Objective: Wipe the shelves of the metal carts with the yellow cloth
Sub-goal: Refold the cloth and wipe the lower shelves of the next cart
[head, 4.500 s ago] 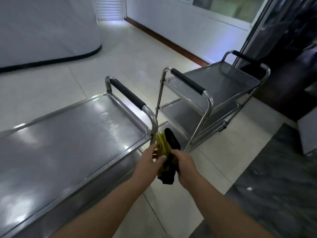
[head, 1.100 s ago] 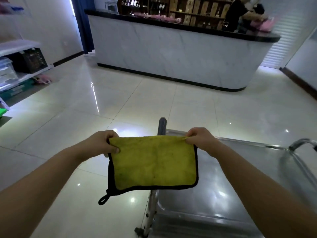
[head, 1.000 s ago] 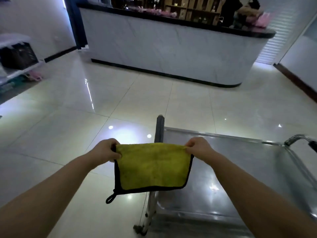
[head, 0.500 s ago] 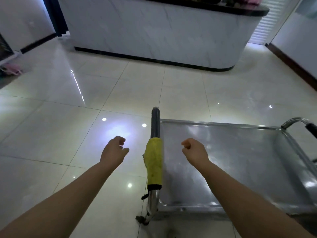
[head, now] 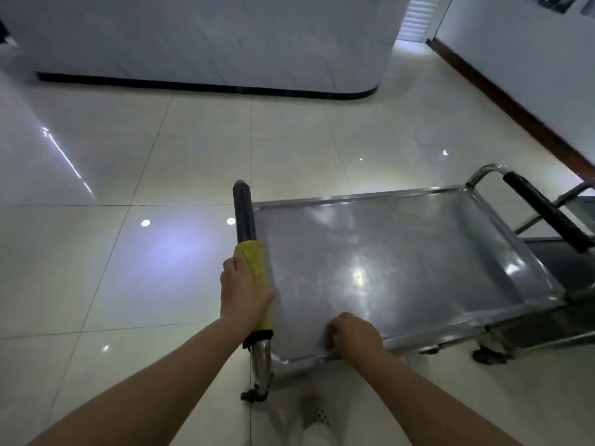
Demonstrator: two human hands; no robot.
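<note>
A metal cart stands before me, its shiny top shelf (head: 402, 259) bare. The yellow cloth (head: 256, 265) with black trim is draped over the cart's near black-padded handle (head: 243, 210). My left hand (head: 243, 292) grips that handle over the cloth. My right hand (head: 354, 336) holds the near rim of the top shelf, fingers curled over the edge. A second padded handle (head: 544, 210) rises at the cart's far right end.
Part of another metal cart (head: 576, 220) shows at the right edge behind the first. A white curved counter (head: 209, 43) with a black base stands across the glossy tiled floor. A wall with a dark skirting board (head: 515, 104) runs along the right.
Both hands were free half a second ago, with the cloth hanging on the handle. Now my left hand grips the cloth-covered handle and my right hand grips the shelf rim. The view tilted down.
</note>
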